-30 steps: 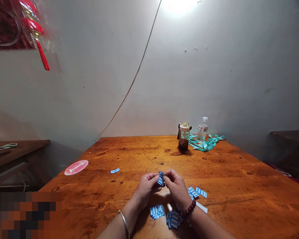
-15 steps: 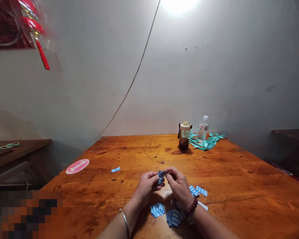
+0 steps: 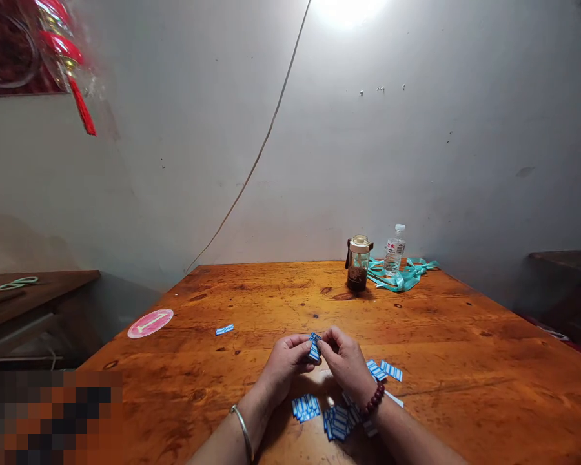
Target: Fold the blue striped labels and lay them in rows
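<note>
Head view: a small blue-striped tag is pinched between left hand and right hand, above the table near its front edge — folding step judged underway. Loose tags lie beneath; a firm crease seems required next.

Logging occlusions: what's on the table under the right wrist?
Under the right hand and its wrist, a pile of blue-and-white striped tags lies on the wooden table; the forearm covers the pile's right part, so its extent is hidden.
</note>
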Demonstrator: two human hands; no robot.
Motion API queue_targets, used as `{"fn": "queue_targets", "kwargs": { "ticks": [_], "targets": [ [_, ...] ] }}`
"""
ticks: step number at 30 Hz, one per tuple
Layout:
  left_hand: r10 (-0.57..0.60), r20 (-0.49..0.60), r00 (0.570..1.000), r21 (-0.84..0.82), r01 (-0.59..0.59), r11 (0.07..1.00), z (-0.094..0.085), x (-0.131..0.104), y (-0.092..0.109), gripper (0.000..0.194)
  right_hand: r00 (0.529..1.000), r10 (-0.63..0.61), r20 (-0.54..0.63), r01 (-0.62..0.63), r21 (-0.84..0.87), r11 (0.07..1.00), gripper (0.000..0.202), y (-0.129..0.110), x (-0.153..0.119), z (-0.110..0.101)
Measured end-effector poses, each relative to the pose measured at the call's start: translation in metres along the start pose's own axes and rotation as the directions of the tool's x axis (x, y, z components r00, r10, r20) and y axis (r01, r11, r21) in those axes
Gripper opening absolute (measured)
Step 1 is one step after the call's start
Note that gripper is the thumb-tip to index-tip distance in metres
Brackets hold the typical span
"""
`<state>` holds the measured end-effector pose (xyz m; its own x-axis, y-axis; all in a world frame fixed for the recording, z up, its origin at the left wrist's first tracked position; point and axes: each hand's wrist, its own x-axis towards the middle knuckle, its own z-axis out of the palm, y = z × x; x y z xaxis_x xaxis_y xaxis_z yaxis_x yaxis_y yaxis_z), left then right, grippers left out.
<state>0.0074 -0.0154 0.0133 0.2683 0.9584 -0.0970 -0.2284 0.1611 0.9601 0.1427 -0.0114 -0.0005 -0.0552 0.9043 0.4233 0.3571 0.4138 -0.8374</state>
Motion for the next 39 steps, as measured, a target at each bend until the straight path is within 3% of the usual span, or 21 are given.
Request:
{"fn": "queue_targets", "kwargs": {
  "ticks": [10, 22, 39],
  "targets": [
    [0.021, 0.051, 0.998, -0.014, -0.02, 1.0, 0.0004, 0.0017, -0.0033, 0.021, 0.999, 0.046, 0.026, -0.049, 0.111, 0.993, 0.013, -0.0017, 0.0, -0.0012],
    [0.025, -0.059, 0.998, -0.007, -0.026, 1.0, -0.001, 0.004, -0.0023, 0.023, 0.98, 0.181, 0.082, -0.199, 0.394, 0.897, 0.021, -0.0007, 0.0036, 0.0024],
    [0.039, -0.119, 0.992, 0.001, -0.039, 0.999, -0.0031, 0.003, -0.0007, 0.024, 0.98, 0.191, 0.06, -0.199, 0.414, 0.888, 0.02, 0.0012, 0.004, 0.0045]
  ]
}}
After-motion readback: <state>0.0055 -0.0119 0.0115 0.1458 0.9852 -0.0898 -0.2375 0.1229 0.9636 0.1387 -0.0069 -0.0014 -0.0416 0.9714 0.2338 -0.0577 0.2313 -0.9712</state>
